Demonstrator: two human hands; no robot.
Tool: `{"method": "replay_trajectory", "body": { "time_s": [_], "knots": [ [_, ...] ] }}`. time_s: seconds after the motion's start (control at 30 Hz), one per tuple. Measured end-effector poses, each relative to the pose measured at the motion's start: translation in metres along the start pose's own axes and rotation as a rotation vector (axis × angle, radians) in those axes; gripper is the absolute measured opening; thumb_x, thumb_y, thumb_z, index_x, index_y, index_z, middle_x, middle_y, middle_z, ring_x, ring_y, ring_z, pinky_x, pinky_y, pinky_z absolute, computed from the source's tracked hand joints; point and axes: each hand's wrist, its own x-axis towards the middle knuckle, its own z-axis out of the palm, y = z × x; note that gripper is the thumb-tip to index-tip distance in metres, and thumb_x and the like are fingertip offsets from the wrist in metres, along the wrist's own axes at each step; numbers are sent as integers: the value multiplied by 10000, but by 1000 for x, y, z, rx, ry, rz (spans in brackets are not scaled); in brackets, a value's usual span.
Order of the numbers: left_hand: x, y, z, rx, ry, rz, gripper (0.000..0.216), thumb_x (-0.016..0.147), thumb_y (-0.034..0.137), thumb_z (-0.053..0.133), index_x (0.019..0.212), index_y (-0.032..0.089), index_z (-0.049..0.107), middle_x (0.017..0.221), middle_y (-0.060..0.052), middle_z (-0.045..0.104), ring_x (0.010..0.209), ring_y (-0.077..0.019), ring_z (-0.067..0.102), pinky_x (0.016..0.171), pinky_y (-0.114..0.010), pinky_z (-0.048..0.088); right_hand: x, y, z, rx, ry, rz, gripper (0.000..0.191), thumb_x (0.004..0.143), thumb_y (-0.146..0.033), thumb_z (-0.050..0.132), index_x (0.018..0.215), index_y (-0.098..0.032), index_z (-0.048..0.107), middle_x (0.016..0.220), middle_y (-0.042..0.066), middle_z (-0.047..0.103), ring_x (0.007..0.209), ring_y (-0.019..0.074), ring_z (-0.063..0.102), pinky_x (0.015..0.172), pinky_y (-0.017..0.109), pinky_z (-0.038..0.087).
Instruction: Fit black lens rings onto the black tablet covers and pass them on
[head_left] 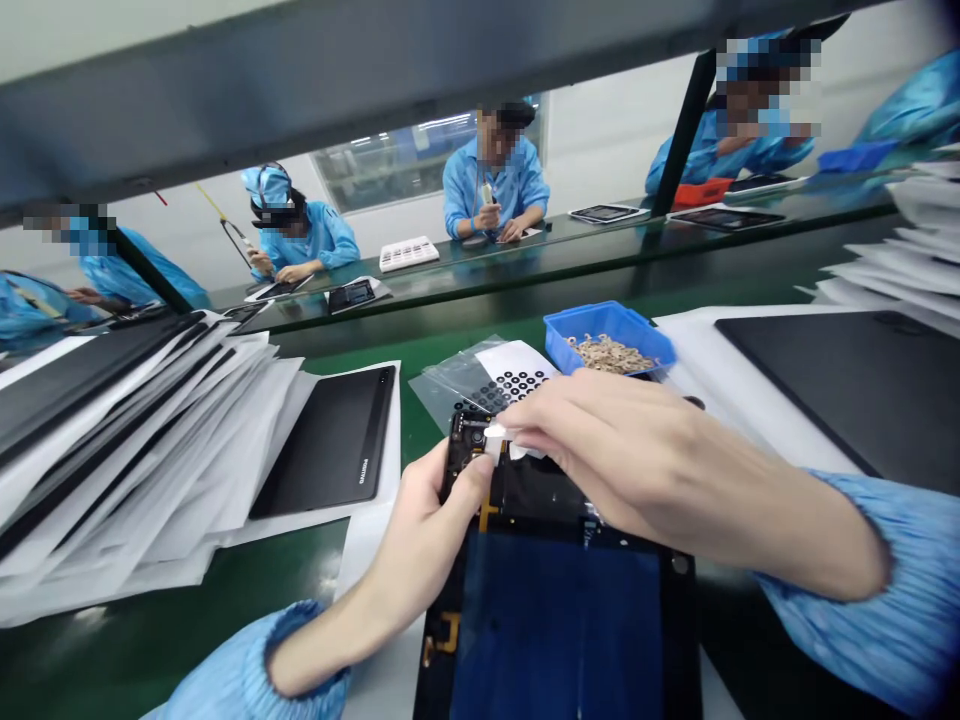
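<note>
An opened tablet (559, 610) with a dark blue panel and black frame lies in front of me on the green bench. My left hand (420, 540) grips its upper left corner, thumb pressed on the frame near the camera module (469, 432). My right hand (637, 460) reaches across from the right, its fingertips pinched on a small white piece (496, 432) held over that corner. Just behind lies a white sheet of black ring stickers (514, 380) on a clear plastic bag.
A blue tray (607, 335) of small tan parts sits behind the tablet. Stacked tablets between white sheets (112, 450) fill the left; a black tablet back (330, 445) lies beside them. Another black tablet (855, 385) rests right. People in blue coats work across the far bench (525, 255).
</note>
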Motion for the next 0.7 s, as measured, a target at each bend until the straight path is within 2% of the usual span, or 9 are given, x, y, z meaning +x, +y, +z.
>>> {"method": "replay_trajectory", "body": {
  "time_s": [0.1, 0.3, 0.5, 0.7],
  "knots": [
    [4, -10, 3, 9, -2, -17, 290, 845, 354, 487, 626, 174, 425, 613, 41, 447, 550, -90, 353, 473, -194, 274, 4, -1, 3, -91, -24, -50, 298, 879, -18, 330, 865, -75, 623, 752, 99, 640, 689, 203, 591, 627, 343, 439],
    [3, -23, 7, -52, -75, -41, 239, 883, 354, 458, 729, 172, 484, 681, 40, 442, 614, -90, 344, 518, -175, 307, 5, 1, 4, -193, -32, -3, 304, 922, -83, 325, 875, -150, 618, 808, 60, 654, 770, 190, 586, 825, 427, 392],
    [-2, -19, 6, -72, -91, -27, 255, 901, 362, 446, 732, 175, 485, 655, 48, 385, 594, -82, 295, 503, -167, 291, 4, 5, 7, -213, -71, -15, 299, 934, -103, 284, 948, -161, 577, 926, 73, 639, 813, 196, 554, 726, 395, 390],
    [-3, -18, 7, -40, -87, -18, 248, 906, 361, 441, 747, 179, 499, 662, 48, 411, 599, -86, 313, 509, -172, 288, 2, 4, 9, -228, -72, -47, 277, 908, -60, 321, 913, -146, 584, 906, 86, 630, 829, 205, 551, 709, 378, 393]
  ]
}}
